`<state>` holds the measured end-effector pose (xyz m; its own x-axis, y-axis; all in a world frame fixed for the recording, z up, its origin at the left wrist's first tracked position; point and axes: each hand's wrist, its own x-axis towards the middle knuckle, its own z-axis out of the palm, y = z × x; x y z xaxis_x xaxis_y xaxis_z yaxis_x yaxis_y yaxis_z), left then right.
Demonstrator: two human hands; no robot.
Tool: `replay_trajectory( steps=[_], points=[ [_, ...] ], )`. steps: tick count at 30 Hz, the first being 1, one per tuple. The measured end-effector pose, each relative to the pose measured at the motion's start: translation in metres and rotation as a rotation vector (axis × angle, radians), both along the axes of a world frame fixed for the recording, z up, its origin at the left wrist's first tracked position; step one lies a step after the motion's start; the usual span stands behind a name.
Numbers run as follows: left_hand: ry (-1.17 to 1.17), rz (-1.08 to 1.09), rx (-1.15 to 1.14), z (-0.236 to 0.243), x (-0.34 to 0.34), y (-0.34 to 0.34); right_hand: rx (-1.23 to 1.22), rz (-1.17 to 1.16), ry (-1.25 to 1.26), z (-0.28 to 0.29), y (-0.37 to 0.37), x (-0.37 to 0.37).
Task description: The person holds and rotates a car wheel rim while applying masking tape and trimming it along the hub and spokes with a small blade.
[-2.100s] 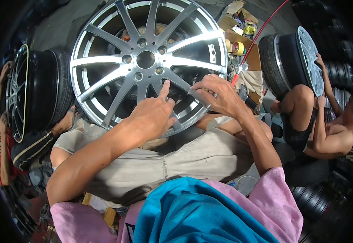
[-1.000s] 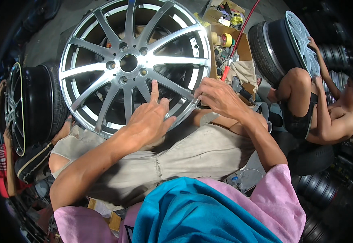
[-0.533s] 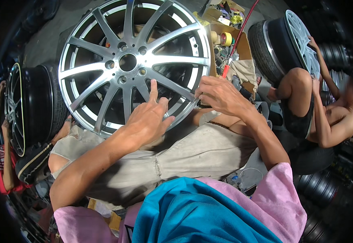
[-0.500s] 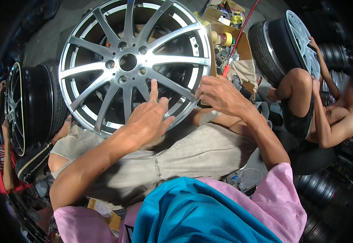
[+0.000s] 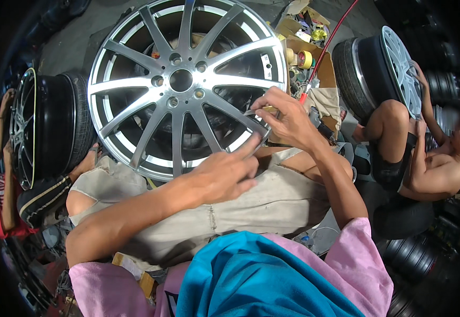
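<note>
A silver alloy wheel rim point(image 5: 177, 138) with many spokes lies face up in front of my knees, over a dark round thing seen through its gaps. My right hand point(image 5: 291, 117) is at the rim's right edge, fingers pinched together. A small, thin piece shows at its fingertips, too small to name. My left hand point(image 5: 220, 177) is by the near right edge of the rim, slightly blurred. Its index finger stretches toward the end of a spoke, and the other fingers are loosely bent, with nothing seen in them.
Beyond my right hand stands a cardboard box point(image 5: 327, 74) with yellow tape point(image 5: 305, 59), cloth and small items. A red rod point(image 5: 327, 50) slants over it. On both sides, other people hold wheels point(image 5: 401, 71) set upright against tyres point(image 5: 81, 119). Black rims point(image 5: 412, 259) are stacked at right.
My left hand has moved right and nearer me, off the spokes toward the edge. My right hand stays at the right edge, its wrist more raised. The whole view has shifted slightly.
</note>
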<state>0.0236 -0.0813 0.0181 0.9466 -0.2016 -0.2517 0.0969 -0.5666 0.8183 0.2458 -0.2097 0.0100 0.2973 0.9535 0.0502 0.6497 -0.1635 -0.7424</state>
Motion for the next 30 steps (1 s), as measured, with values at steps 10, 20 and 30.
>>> replay_trajectory(
  steps=[10, 20, 30],
  points=[
    [-0.028, 0.019, 0.149, 0.002, -0.005, 0.004, 0.020, 0.125, -0.174, -0.011, 0.036, -0.013],
    [0.105, 0.132, 0.564, 0.008, -0.002, 0.035, 0.028, -0.225, 0.027, 0.003, 0.020, -0.038],
    [0.186, 0.108, 0.848, 0.017, -0.001, 0.055, 0.111, -0.486, 0.174, -0.029, 0.060, -0.090]
  ],
)
